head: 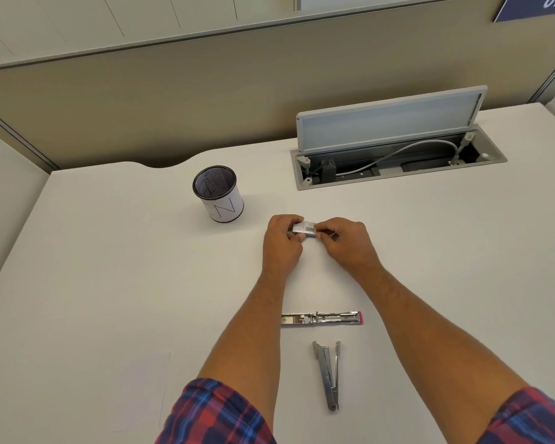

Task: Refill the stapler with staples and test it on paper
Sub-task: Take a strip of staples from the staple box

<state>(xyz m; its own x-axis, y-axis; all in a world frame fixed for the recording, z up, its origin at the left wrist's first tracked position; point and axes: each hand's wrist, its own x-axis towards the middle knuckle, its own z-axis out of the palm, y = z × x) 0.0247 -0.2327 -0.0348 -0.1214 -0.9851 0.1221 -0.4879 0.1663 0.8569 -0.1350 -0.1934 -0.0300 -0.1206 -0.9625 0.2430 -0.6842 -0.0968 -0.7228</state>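
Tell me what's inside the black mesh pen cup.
The black mesh pen cup looks empty: only its dark mesh bottom with faint lines shows through the opening. The near inner wall is hidden by the white paper label around it.

Red-and-blue plaid sleeves [217,411] at the bottom, a white desk [109,267], a black mesh cup [218,193] wrapped white, silver stapler [321,318] tipped pink.

Stapler [321,318] behind staple remover [329,374]

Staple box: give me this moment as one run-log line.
left hand: holds staple box | right hand: pinches its end | stapler: open on desk, untouched
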